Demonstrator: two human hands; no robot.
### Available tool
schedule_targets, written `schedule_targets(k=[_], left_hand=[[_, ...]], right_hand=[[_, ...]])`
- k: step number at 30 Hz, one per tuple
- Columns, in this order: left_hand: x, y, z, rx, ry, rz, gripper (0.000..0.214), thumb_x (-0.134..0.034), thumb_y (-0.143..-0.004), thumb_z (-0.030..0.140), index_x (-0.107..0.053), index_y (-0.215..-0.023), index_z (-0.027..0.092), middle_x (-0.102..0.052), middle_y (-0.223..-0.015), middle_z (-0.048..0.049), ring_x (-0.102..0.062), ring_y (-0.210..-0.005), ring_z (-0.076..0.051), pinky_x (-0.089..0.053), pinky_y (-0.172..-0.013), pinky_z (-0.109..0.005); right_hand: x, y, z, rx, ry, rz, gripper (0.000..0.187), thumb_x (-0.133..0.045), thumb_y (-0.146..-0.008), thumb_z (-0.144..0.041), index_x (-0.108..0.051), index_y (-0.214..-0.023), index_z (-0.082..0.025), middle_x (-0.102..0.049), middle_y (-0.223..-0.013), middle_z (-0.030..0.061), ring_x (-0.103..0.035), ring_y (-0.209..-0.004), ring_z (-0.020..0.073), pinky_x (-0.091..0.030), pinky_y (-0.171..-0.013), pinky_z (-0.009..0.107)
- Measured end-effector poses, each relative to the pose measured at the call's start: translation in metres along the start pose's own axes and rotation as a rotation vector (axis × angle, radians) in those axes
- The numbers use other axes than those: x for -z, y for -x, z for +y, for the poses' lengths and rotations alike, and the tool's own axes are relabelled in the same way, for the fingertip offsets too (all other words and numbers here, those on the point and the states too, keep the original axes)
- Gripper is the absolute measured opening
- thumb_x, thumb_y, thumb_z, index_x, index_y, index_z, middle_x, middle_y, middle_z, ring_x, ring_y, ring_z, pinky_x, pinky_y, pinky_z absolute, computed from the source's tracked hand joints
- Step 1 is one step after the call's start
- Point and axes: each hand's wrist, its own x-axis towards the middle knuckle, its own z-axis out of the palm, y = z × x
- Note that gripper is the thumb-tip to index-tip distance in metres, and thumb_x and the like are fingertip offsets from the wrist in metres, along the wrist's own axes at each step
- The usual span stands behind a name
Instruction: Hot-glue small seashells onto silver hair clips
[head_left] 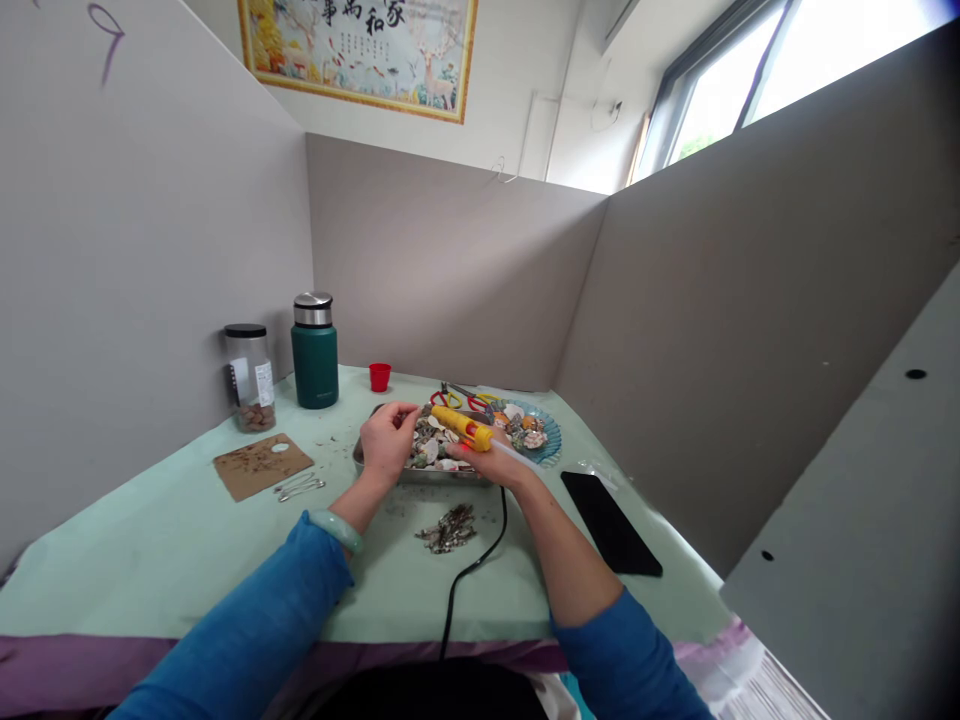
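Observation:
My right hand (491, 463) is wrapped round a yellow hot glue gun (466, 430), with a pale glue stick (517, 454) sticking out of its rear. The nozzle points left toward my left hand (387, 440), whose fingertips are pinched together. Whatever lies in that pinch is too small to make out. Both hands are above a metal tray (442, 478) filled with shells (430, 449). A black cord (480, 563) runs from below the gun to the table's front edge. Nearer me lies a pile of small metal clips or pins (450, 528).
Behind the tray are pliers or scissors with red and yellow handles (448, 399) and a red cup (380, 377). A blue plate (553, 440) of shells, a black phone-like slab (611, 522), a green flask (315, 355), a jar (251, 380) and brown cardboard (259, 468) surround it. Partitions enclose the table.

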Motion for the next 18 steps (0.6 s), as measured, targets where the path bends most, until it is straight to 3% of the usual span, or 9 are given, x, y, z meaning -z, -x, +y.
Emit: schedule_targets(k=[18], left_hand=[[0.0003, 0.0002, 0.0017, -0.014, -0.001, -0.003, 0.017, -0.060, -0.078, 0.033, -0.071, -0.081, 0.020, -0.069, -0.072, -0.0012, -0.061, -0.066, -0.016, -0.046, -0.066, -0.026]], right_hand=[[0.0006, 0.0008, -0.0032, 0.018, 0.039, 0.017, 0.034, -0.063, -0.079, -0.045, -0.068, -0.099, -0.018, -0.055, -0.060, -0.0014, -0.052, -0.060, 0.0133, -0.040, -0.052, 0.022]])
